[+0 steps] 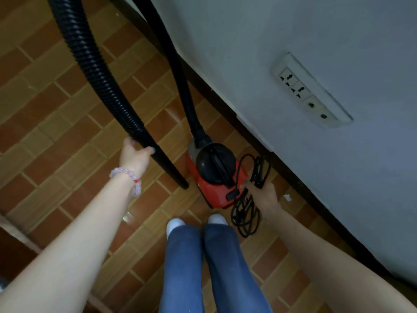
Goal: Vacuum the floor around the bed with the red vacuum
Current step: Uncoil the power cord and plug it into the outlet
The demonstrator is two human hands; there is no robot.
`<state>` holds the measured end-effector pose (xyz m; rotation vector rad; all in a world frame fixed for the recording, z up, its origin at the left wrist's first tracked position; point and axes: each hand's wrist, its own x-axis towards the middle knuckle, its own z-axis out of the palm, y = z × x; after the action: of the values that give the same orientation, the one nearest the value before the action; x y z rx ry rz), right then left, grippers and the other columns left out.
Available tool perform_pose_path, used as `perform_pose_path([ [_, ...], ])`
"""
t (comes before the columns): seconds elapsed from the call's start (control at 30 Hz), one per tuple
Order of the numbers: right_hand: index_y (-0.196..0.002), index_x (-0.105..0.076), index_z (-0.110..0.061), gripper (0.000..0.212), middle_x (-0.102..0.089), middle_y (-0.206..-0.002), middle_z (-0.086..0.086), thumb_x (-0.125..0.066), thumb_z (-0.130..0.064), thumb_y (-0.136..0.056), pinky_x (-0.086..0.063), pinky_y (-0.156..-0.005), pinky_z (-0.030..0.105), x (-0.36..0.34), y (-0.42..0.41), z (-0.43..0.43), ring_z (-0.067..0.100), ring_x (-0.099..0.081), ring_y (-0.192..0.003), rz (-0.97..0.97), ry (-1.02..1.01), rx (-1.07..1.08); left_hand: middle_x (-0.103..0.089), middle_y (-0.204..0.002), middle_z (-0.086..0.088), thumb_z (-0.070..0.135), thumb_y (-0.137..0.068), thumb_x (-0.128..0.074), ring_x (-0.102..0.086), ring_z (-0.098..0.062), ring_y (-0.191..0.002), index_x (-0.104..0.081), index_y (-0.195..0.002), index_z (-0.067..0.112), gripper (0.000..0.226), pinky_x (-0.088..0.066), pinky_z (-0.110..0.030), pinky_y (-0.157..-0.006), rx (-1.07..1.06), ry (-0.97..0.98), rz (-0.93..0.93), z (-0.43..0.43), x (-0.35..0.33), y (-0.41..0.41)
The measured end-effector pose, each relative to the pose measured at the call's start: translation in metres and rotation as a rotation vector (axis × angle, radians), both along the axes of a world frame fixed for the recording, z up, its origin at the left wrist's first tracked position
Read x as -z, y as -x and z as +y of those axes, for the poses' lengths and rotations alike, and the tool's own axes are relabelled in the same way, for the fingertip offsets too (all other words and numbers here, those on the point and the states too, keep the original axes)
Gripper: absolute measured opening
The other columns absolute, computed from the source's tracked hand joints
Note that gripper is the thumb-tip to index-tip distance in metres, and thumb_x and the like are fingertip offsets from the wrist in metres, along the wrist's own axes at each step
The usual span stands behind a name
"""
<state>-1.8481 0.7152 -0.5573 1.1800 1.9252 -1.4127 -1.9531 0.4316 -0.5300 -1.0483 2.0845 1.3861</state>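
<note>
Red vacuum (214, 175) stands on the tiled floor (56, 109) at lower centre of the frame, near the wall's dark skirting. We note the left hand (135, 154), just left of it, curled round the black hose (94, 64) where ribbing meets smooth tube. The right hand (264, 196), just right of it, grips a bundled black cord (246, 214). A wall socket (309, 91) sits at upper right.

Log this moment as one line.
left hand: grips hose | right hand: holds coiled cord | red vacuum: on floor near wall | outlet strip: nothing plugged in
</note>
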Motion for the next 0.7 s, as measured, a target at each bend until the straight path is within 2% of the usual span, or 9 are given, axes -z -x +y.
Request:
perform_pose_path([
  [0.1, -0.086, -0.068, -0.016, 0.009, -0.067, -0.085, 0.002, -0.062, -0.021, -0.091, -0.051, -0.065, 0.024, -0.018, -0.004, 0.004, 0.018, -0.063, -0.08, -0.013, 0.121, 0.14, -0.047, -0.14, -0.014, 0.008, -0.089, -0.057, -0.049, -0.032, -0.123, -0.034, -0.14, 0.004, 0.055, -0.039, -0.037, -0.1, -0.053, 0.07, -0.087, 0.027, -0.009, -0.023],
  [0.2, -0.085, -0.07, -0.022, 0.01, -0.069, -0.098, 0.004, -0.068, -0.031, -0.086, -0.053, -0.085, 0.035, -0.029, -0.009, 0.012, 0.021, -0.064, -0.091, -0.016, 0.166, 0.208, -0.051, -0.134, -0.018, 0.001, -0.09, -0.055, -0.053, -0.031, -0.116, -0.04, -0.135, 0.0, 0.047, -0.044, -0.034, -0.092, -0.004, -0.057, -0.154, 0.062, -0.015, -0.062],
  [0.27, -0.108, -0.069, -0.014, 0.047, -0.068, -0.112, 0.008, -0.073, -0.046, -0.074, -0.052, -0.094, 0.041, -0.034, -0.016, 0.017, 0.024, -0.064, -0.102, -0.041, 0.185, 0.254, -0.053, -0.13, -0.02, -0.003, -0.089, -0.054, -0.053, -0.024, -0.102, -0.044, -0.131, -0.002, 0.042, -0.046, -0.019, -0.074, 0.114, -0.139, -0.209, 0.089, -0.02, -0.096],
  [0.3, -0.117, -0.065, -0.01, 0.057, -0.068, -0.114, 0.009, -0.074, -0.046, -0.074, -0.052, -0.094, 0.042, -0.037, -0.02, 0.02, 0.024, -0.064, -0.104, -0.053, 0.201, 0.283, -0.053, -0.129, -0.02, -0.004, -0.089, -0.054, -0.05, -0.02, -0.099, -0.045, -0.13, -0.003, 0.041, -0.044, -0.01, -0.063, 0.156, -0.188, -0.235, 0.103, -0.023, -0.111],
  [0.33, -0.12, -0.063, -0.007, 0.054, -0.068, -0.114, 0.01, -0.072, -0.041, -0.079, -0.054, -0.091, 0.041, -0.04, -0.022, 0.023, 0.024, -0.064, -0.103, -0.05, 0.227, 0.313, -0.053, -0.128, -0.02, -0.003, -0.09, -0.054, -0.048, -0.017, -0.099, -0.045, -0.129, -0.002, 0.041, -0.041, -0.006, -0.058, 0.183, -0.238, -0.259, 0.115, -0.024, -0.124],
  [0.4, -0.119, -0.063, -0.002, 0.039, -0.07, -0.107, 0.01, -0.064, -0.027, -0.089, -0.059, -0.075, 0.031, -0.043, -0.025, 0.029, 0.021, -0.066, -0.093, -0.033, 0.296, 0.358, -0.055, -0.122, -0.014, 0.005, -0.092, -0.054, -0.047, -0.014, -0.101, -0.048, -0.128, 0.003, 0.037, -0.041, -0.014, -0.068, 0.181, -0.326, -0.292, 0.135, -0.025, -0.145],
  [0.5, -0.119, -0.061, 0.0, 0.032, -0.069, -0.091, 0.006, -0.057, -0.018, -0.094, -0.054, -0.053, 0.021, -0.049, -0.026, 0.036, 0.015, -0.065, -0.076, -0.008, 0.378, 0.438, -0.057, -0.116, -0.003, 0.023, -0.093, -0.053, -0.05, -0.015, -0.107, -0.053, -0.115, 0.02, 0.023, -0.039, -0.028, -0.094, 0.093, -0.418, -0.337, 0.154, -0.026, -0.169],
  [0.6, -0.109, -0.065, -0.007, 0.02, -0.071, -0.083, 0.001, -0.055, -0.017, -0.095, -0.055, -0.056, 0.022, -0.055, -0.03, 0.042, 0.013, -0.066, -0.077, -0.002, 0.473, 0.503, -0.06, -0.118, -0.003, 0.039, -0.086, -0.049, -0.054, -0.019, -0.111, -0.055, -0.101, 0.03, 0.019, -0.04, -0.039, -0.103, 0.048, -0.41, -0.371, 0.165, -0.024, -0.181],
  [0.7, -0.096, -0.067, -0.01, 0.016, -0.069, -0.082, 0.001, -0.053, -0.016, -0.096, -0.057, -0.075, 0.033, -0.053, -0.037, 0.048, 0.017, -0.064, -0.082, 0.004, 0.563, 0.554, -0.058, -0.12, -0.004, 0.028, -0.098, -0.04, -0.052, -0.017, -0.107, -0.053, -0.118, 0.017, 0.026, -0.042, -0.031, -0.085, -0.039, -0.434, -0.396, 0.175, -0.027, -0.177],
])
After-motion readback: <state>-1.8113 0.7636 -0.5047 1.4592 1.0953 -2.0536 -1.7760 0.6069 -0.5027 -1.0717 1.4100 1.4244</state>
